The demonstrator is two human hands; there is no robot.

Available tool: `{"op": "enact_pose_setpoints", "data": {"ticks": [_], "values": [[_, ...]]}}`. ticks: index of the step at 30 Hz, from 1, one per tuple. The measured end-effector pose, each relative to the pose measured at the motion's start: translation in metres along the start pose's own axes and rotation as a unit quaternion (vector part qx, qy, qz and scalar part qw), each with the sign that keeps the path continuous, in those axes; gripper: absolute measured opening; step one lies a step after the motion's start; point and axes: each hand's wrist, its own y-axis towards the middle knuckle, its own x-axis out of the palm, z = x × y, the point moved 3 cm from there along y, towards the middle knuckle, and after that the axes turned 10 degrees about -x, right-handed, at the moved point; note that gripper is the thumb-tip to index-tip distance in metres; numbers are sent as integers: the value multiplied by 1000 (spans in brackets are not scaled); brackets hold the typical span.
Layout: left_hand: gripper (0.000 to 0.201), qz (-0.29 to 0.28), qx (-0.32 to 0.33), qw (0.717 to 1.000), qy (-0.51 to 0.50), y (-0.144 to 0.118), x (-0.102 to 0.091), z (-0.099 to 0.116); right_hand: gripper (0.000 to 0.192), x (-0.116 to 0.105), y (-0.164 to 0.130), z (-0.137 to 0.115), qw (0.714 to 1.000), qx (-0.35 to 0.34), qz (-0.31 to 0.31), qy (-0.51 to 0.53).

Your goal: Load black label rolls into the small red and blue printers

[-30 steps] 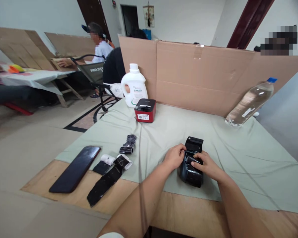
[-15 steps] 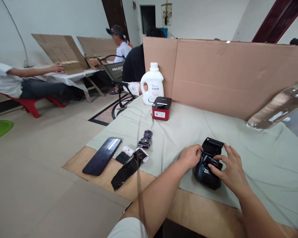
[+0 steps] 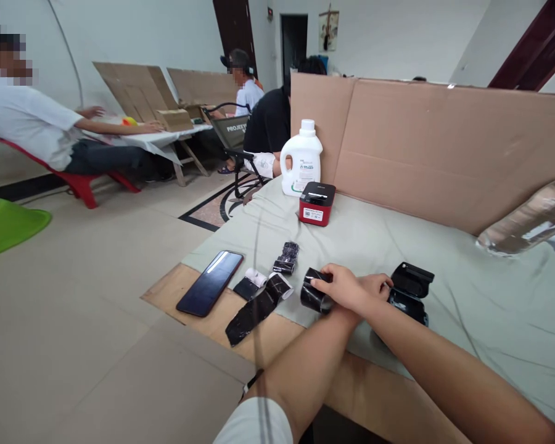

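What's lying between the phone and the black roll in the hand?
In the head view, between the phone and the black roll: a small white roll and an unrolled black strip.

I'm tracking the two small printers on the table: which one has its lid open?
The black printer by the hands; its lid stands up. The red printer, farther back beside the white jug, is closed.
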Motion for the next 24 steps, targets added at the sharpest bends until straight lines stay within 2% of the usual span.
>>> {"op": "enact_pose_setpoints", "data": {"ticks": [2,3,7,10,13,15,18,21,24], "values": [[31,-10,14,1000,6,2,0,-2,22,20,19,-1,996,1,-77,-50],[32,-15,20,1000,8,3,-1,-3,21,26,26,-1,993,2,-95,-69],[33,-14,27,999,11,2,-4,-4,13,35,41,-6,986,-14,-101,-134],[33,-5,29,1000,9,-2,-5,-3,19,35,36,-20,980,-52,-93,-168],[33,9,27,1000,6,-6,-8,0,24,38,26,-43,967,-137,-81,-199],[32,13,24,1000,6,-9,-10,2,26,47,20,-57,952,-183,-104,-222],[32,8,30,999,7,-12,-13,4,35,67,16,-73,931,-186,-155,-273],[32,3,42,999,7,-12,-14,3,33,82,12,-85,921,-182,-172,-298],[32,1,48,999,6,-10,-12,0,35,79,0,-95,943,-179,-175,-218]]}}
